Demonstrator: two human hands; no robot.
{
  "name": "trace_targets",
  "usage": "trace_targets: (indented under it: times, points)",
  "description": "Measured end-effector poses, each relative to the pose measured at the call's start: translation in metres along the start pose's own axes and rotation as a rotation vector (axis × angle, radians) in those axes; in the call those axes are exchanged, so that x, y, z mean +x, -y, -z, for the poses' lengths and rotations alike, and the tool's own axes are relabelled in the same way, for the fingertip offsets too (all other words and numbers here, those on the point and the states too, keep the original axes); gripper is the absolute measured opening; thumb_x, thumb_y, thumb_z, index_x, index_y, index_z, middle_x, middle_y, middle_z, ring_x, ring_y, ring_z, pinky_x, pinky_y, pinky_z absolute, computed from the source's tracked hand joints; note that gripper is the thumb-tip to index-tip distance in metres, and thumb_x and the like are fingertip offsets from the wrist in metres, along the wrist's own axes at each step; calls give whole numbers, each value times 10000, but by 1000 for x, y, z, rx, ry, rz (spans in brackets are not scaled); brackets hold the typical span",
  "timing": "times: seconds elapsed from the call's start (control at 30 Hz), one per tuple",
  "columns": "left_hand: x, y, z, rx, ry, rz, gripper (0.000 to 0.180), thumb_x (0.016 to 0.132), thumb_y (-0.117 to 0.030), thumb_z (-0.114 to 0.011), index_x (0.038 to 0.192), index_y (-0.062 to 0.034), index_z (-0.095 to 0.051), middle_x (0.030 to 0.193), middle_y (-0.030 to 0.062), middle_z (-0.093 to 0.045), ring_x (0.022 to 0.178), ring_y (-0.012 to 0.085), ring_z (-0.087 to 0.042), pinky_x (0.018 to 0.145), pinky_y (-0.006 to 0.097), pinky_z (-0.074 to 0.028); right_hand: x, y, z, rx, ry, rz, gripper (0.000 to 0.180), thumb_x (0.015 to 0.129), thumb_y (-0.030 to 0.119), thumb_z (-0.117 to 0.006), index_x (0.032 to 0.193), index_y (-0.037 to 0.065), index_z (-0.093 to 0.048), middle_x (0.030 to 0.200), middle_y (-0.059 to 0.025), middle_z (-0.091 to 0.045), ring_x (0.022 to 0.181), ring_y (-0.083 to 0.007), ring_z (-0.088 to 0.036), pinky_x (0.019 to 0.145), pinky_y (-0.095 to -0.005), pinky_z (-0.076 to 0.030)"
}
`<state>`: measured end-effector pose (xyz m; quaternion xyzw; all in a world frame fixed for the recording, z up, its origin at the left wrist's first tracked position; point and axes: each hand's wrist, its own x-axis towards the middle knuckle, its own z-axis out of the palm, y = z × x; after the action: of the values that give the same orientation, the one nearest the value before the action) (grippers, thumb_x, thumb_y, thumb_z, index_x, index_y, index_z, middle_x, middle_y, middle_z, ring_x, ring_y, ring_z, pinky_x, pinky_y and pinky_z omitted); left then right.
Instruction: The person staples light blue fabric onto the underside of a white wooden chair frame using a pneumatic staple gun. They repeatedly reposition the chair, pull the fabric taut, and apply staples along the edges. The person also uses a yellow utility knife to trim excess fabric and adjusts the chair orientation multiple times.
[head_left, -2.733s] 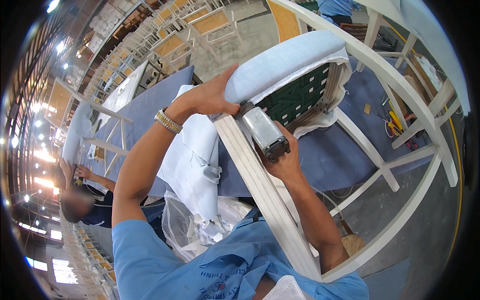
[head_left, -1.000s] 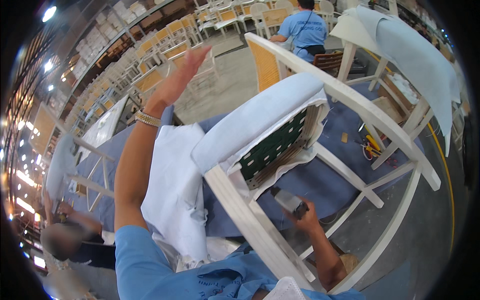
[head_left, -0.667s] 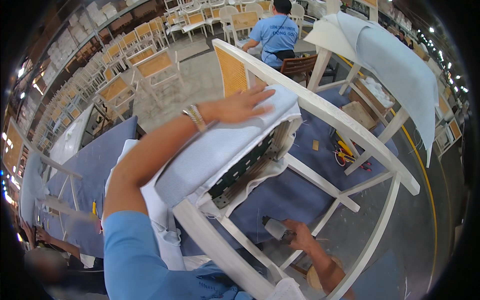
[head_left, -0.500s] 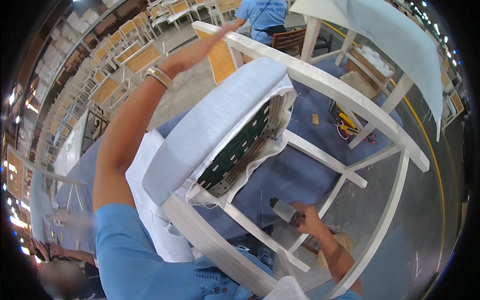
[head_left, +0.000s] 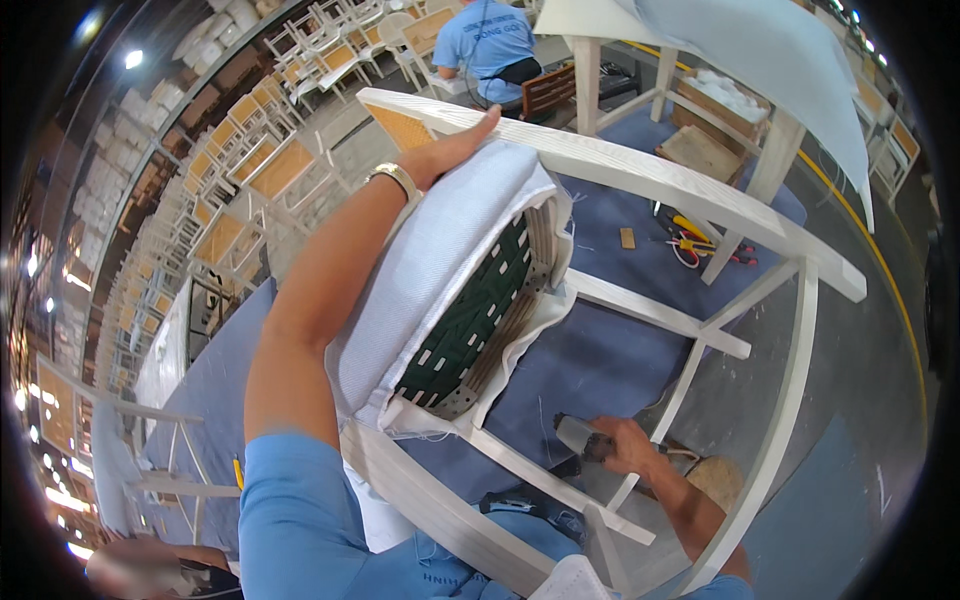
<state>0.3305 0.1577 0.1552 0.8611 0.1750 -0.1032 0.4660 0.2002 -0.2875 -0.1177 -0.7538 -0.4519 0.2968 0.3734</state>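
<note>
A pale wooden chair [head_left: 700, 185] lies tipped in front of me, its light blue fabric seat [head_left: 435, 260] turned partly on edge. Inside the seat, dark green webbing [head_left: 475, 305] shows, with loose white cloth around its rim. My left arm reaches across the padded side. My left hand [head_left: 450, 158] is closed on the chair where the seat meets the far rail; some of its fingers are hidden. At the lower right, my right hand [head_left: 628, 445] grips a grey, pistol-shaped hand tool [head_left: 578, 434] with a dark nose, pointing toward the seat, apart from it.
Blue cloth [head_left: 590, 370] covers the surface under the chair. Pliers with red and yellow handles [head_left: 695, 243] and a small tan block [head_left: 627, 238] lie on it. Another fabric-topped chair [head_left: 740, 60] stands behind, beside a cardboard box [head_left: 715, 110]. Other people are at the back and lower left.
My left hand has come down from beyond the seat onto the chair. The tool in my right hand has shifted slightly right and down, and my view has tilted a little.
</note>
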Motion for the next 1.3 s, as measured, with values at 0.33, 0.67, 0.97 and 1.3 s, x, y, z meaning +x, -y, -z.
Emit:
trace_targets:
  times: [0.33, 0.67, 0.97, 1.3]
  points:
    - [-48, -30, -64, 910, -424, -78, 1148, 850, -856, -463, 1376, 164, -483, 1412, 448, -444, 1349, 503, -480, 1125, 487, -393, 27, 9, -9, 129, -150, 11, 453, 740, 178, -772, 1158, 26, -691, 1036, -205, -713, 929, -398, -691, 825, -407, -548]
    - [-331, -62, -198, 654, 50, -562, 913, 775, -589, -783, 1468, -65, -501, 1339, 172, -641, 1197, 339, -647, 1083, 492, -465, -3, -2, 22, 35, -61, -123, 406, 736, 160, -719, 1126, 48, -704, 1052, -214, -714, 997, -432, -670, 872, -469, -545]
    - [-373, -25, -288, 587, -570, -665, 526, 732, -494, -835, 1028, -65, -767, 638, -8, -646, 599, 191, -612, 682, 341, -478, -124, -55, 89, -308, -95, 31, 412, 704, 164, -721, 1101, 55, -703, 1124, -202, -698, 1003, -406, -682, 885, -461, -551]
    - [-381, -22, -306, 556, -759, -644, 308, 851, -349, -764, 985, -71, -779, 647, 62, -665, 614, 243, -623, 693, 359, -460, -377, -125, 4, -66, -616, -589, 409, 766, 234, -805, 1127, 62, -718, 1001, -193, -731, 1002, -400, -693, 888, -448, -532]
